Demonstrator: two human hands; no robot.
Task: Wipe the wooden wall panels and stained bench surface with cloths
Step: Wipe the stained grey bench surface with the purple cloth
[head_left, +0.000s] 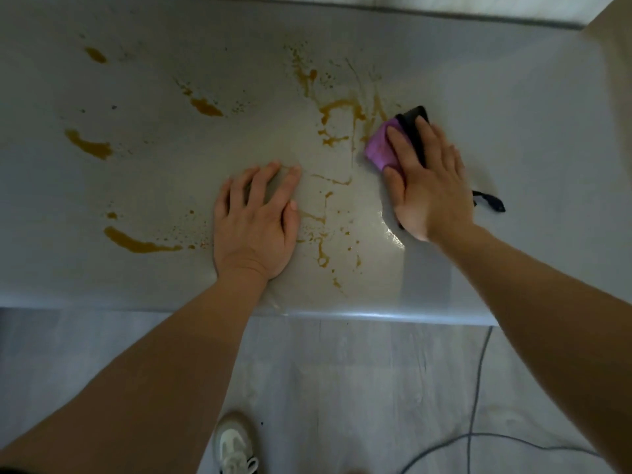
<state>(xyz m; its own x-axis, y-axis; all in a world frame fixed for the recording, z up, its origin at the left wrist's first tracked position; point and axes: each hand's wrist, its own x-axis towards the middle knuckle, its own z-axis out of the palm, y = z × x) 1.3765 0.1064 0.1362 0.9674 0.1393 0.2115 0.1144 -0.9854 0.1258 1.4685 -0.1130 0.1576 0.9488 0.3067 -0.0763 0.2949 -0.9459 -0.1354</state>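
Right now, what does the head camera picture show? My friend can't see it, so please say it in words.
A person's right hand presses a purple and black cloth flat on a pale grey bench top splashed with orange-brown stains. The left hand rests flat on the bench beside it. Below, a white shoe and a dark cable show on the floor.

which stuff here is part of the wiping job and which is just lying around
Part of the job:
- bench surface
- brown stains
- purple and black cloth, pressed flat under the right hand
- left hand, resting flat on the bench

Just lying about:
- cable on the floor
- white shoe
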